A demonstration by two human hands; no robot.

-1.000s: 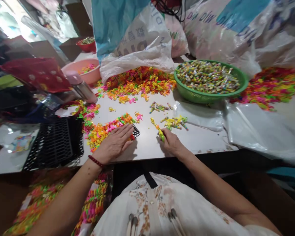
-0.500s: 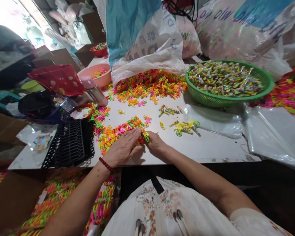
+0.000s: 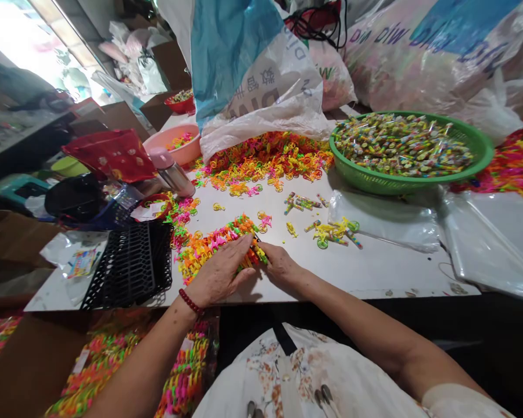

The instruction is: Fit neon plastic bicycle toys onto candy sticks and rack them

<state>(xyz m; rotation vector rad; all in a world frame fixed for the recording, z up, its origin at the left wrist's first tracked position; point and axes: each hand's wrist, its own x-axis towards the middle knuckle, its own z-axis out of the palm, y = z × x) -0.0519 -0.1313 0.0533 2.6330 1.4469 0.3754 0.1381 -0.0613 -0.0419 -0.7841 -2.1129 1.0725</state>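
My left hand (image 3: 222, 268) lies flat, fingers stretched, on a row of small bright plastic toys (image 3: 209, 242) set in a black tray whose edge barely shows. My right hand (image 3: 279, 264) meets it from the right, fingers pinched on a small yellow-green toy piece (image 3: 260, 254) at the end of that row. A red bead bracelet (image 3: 190, 302) is on my left wrist. A few loose yellow and green pieces (image 3: 331, 230) lie on the white table (image 3: 375, 270) to the right.
A green basket (image 3: 412, 174) of wrapped candies stands back right. A big heap of coloured plastic rings (image 3: 265, 158) spills from a white sack (image 3: 261, 81). A stack of black trays (image 3: 128, 264), a pink bottle (image 3: 172, 171) and clear bags (image 3: 483, 244) surround the work spot.
My right hand moved left with the yellow-green piece and now meets my left hand at the row of toys. My left hand stayed on the row.
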